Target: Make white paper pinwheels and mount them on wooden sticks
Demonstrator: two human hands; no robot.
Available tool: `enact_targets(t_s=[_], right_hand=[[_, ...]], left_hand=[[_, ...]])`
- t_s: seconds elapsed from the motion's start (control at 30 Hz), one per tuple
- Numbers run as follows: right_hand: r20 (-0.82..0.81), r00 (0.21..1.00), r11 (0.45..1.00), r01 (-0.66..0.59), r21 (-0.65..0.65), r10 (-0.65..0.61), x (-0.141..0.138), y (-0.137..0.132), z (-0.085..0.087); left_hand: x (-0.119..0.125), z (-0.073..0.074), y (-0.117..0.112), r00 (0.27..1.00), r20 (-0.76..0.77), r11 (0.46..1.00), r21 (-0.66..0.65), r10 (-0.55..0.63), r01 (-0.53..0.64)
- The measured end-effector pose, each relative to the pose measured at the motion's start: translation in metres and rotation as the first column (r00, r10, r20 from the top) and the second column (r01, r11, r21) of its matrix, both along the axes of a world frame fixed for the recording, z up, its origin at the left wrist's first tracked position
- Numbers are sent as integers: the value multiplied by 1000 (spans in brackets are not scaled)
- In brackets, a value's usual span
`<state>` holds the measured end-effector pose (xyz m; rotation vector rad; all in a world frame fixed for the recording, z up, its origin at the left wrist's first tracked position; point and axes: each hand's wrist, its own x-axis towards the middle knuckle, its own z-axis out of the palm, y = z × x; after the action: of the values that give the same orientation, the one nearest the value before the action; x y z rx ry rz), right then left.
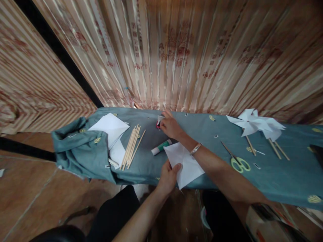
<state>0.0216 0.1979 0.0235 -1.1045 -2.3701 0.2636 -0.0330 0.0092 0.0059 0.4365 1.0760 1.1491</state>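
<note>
My left hand is closed on the near left edge of a square white paper sheet, thumb on top. My right hand reaches across the sheet to a small red item with a pale upper part, perhaps a little box. Its thumb and a finger are drawn together at the item, while other fingers stretch forward; what they pinch is too small to tell. Between the hands lies a green-and-white glue stick. Left of it is a bundle of thin wooden sticks.
Cut white paper sheets lie at the left of the grey-green cloth. Scissors with light green handles rest right of my forearm. Paper pinwheels on sticks lie farther right. A patterned curtain hangs behind the table.
</note>
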Motion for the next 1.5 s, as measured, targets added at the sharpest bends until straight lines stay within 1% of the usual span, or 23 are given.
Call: enact_targets(t_s=[0.1,0.2,0.3,0.37,0.43,0.53,0.57,0.6,0.63,0.7,0.77,0.83,0.93,1.03,1.07,1.13,1.17,1.2,1.23,1.3,1.37,1.43,1.5], right_hand=[[70,996,997,50,-53,-46,-3,-8,1],[-5,996,992,93,-80,-94,8,-20,7],[-177,967,982,175,-65,-184,44,-43,14],[-189,940,959,281,-46,-285,83,-68,17],[-128,881,890,453,-41,-455,129,-97,18],[34,676,675,737,-41,-736,194,-142,14],[96,610,611,792,-19,-787,211,-154,10],[156,562,568,823,-4,-812,224,-164,7],[211,535,547,837,-4,-818,234,-171,3],[284,540,559,829,-17,-793,244,-180,-5],[325,581,607,794,-27,-746,244,-182,-10],[348,597,628,778,-32,-722,242,-182,-13],[356,569,591,805,-55,-741,242,-179,-12],[287,571,564,818,-116,-769,244,-177,-8],[231,581,556,814,-169,-780,243,-176,-6],[33,593,538,752,-381,-805,234,-175,-3],[-116,570,530,645,-550,-814,226,-175,-1],[-269,509,531,484,-695,-818,216,-174,0],[-391,426,535,298,-791,-816,205,-174,2],[-587,240,597,-38,-802,-773,181,-173,4],[-652,101,614,-254,-747,-752,160,-170,7],[-660,12,612,-360,-704,-751,143,-167,10],[-664,-39,618,-411,-670,-746,132,-163,12]], left_hand=[[-1,1,-1,1000,8,1000,-4,11,-11],[-4,0,-3,1000,-4,1000,13,10,-10],[-6,-1,-4,999,-39,1000,22,7,-6],[-7,0,-3,997,-71,1000,18,9,-8],[-7,1,-2,996,-88,1000,13,18,-17],[-5,5,0,997,-67,1000,8,24,-24],[-3,7,0,998,-59,1000,14,24,-23],[-1,9,1,998,-57,999,25,23,-21],[1,11,2,998,-60,999,39,23,-21],[5,13,5,995,-91,997,66,37,-31],[10,16,9,990,-124,995,88,63,-53],[14,17,14,983,-143,989,110,110,-95],[20,20,23,974,-151,978,149,170,-147],[24,25,29,978,-112,972,175,178,-157],[25,27,31,981,-85,971,181,176,-158],[26,31,36,985,-38,969,190,169,-159],[26,33,38,986,-22,968,195,167,-160],[26,35,40,985,-9,965,201,172,-166],[26,37,41,984,0,962,207,181,-177],[26,39,45,978,15,953,224,208,-206],[27,39,47,972,11,942,242,236,-232],[29,39,49,964,-18,933,260,264,-250],[31,38,51,956,-52,923,279,289,-264]])
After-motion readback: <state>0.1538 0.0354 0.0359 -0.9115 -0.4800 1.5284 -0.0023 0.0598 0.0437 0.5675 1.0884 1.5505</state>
